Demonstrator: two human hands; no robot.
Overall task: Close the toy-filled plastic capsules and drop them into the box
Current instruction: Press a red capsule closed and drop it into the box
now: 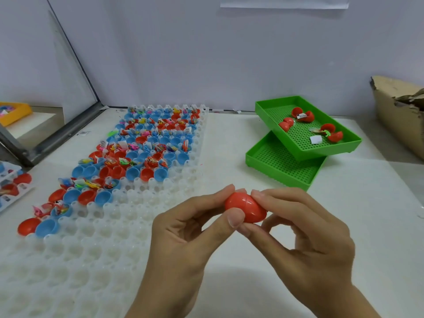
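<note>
Pinching a closed red capsule between both hands, left hand, right hand, green tray holding open red halves

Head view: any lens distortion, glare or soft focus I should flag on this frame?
Head view: wide-angle bending shows in the slanted metal frame at left; the white cell tray blurs toward the near-left corner; small highlights glint on the red capsule held between left hand and right hand; lighting is even, with a soft shadow on the table below the hands.
</note>
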